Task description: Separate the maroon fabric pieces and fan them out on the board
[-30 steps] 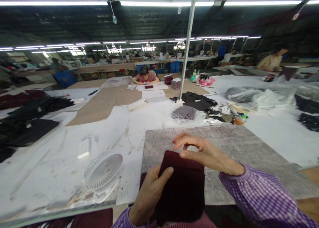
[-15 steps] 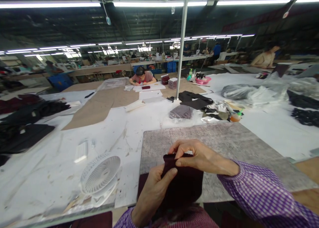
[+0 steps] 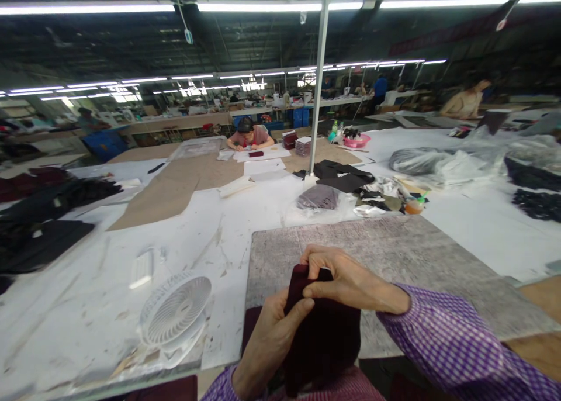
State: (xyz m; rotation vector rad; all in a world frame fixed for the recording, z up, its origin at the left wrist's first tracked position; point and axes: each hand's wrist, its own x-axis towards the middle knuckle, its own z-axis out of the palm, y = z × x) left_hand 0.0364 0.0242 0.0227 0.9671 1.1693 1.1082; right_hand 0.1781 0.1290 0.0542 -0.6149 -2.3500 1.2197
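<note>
The left hand [image 3: 270,334] clamps the near side of the dark red cloth [image 3: 331,336], thumb on its face, seemingly to steady it while the right hand [image 3: 344,279] pinches the top edge between thumb and fingers. The cloth hangs from this grip before the grey board [image 3: 394,263]; beyond, clear plastic [image 3: 347,206] seems to wrap grey fabric [image 3: 318,197], and farther off a pink basin [image 3: 358,143] holds something black [image 3: 352,133].

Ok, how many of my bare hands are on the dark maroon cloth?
2: your left hand holds the dark maroon cloth at its left edge, and your right hand pinches its top edge.
</note>
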